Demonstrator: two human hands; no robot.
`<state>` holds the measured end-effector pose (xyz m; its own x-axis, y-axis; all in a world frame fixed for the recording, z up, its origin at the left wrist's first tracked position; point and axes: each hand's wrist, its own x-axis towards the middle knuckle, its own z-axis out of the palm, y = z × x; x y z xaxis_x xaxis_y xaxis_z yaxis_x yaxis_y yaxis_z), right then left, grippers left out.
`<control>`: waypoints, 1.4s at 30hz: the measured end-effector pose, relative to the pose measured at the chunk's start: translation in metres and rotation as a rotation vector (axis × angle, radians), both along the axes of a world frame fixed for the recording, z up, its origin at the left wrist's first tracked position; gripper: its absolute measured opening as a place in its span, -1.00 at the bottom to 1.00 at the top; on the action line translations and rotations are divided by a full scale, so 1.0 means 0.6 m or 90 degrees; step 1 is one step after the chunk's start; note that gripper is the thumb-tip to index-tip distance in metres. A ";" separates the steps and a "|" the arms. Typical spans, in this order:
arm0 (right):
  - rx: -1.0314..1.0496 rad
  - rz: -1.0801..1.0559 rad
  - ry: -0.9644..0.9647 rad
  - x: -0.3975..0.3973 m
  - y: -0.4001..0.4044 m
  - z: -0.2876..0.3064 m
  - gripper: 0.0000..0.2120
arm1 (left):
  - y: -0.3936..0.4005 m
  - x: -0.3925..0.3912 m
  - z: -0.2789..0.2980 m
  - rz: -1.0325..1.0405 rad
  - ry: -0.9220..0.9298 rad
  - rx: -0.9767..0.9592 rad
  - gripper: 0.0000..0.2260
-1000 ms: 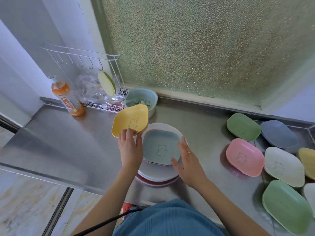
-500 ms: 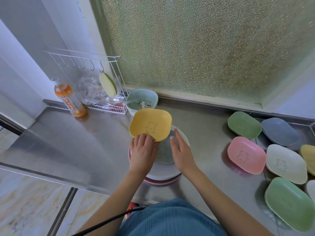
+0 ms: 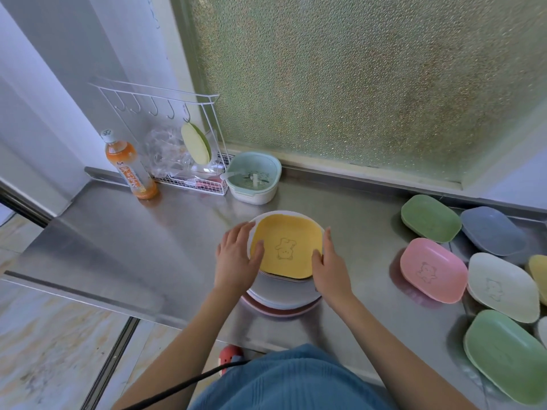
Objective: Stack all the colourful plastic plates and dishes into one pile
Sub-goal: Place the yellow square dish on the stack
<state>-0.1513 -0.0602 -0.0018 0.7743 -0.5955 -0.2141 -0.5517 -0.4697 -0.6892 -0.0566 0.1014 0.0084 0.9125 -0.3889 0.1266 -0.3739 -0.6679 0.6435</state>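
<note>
A yellow dish (image 3: 287, 247) with a bear outline lies on top of the pile (image 3: 282, 301) of white and pink plates in the middle of the steel counter. My left hand (image 3: 236, 261) rests on the dish's left edge, thumb on its rim. My right hand (image 3: 330, 269) presses its right edge. To the right lie loose dishes: a green one (image 3: 430, 218), a blue-grey one (image 3: 492, 230), a pink one (image 3: 433, 269), a white one (image 3: 503, 287), a yellow one (image 3: 540, 273) and a large green one (image 3: 507, 355).
At the back left stand an orange drink bottle (image 3: 130, 165), a white wire rack (image 3: 189, 161) with hooks, a plastic bag and a green sponge, and a mint strainer bowl (image 3: 254, 177). The counter's front edge (image 3: 88, 294) runs just below my arms.
My left hand carried the yellow dish from the upper left over the blue dish and set it on the pile. My right hand moved to its right edge.
</note>
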 end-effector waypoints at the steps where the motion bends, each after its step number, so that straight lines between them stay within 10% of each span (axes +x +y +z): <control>1: -0.041 0.006 0.022 0.001 0.002 -0.002 -0.44 | 0.003 0.005 -0.009 -0.017 0.029 0.028 -0.59; 19: -0.209 0.017 0.137 0.005 -0.007 -0.031 -0.46 | -0.002 0.012 -0.071 -0.097 0.059 0.089 -0.57; 28: 0.195 -0.205 -0.027 -0.039 -0.042 -0.071 -0.54 | 0.036 0.057 -0.081 0.027 0.455 -0.204 -0.56; 42: 0.184 -0.259 -0.078 -0.062 -0.070 -0.084 -0.57 | -0.055 0.065 -0.078 -0.107 0.441 -0.181 -0.63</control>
<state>-0.1882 -0.1022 -0.0521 0.5221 -0.7836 -0.3368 -0.5571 -0.0143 -0.8303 -0.0175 0.0683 -0.0382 0.7517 -0.5672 -0.3365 0.0953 -0.4114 0.9065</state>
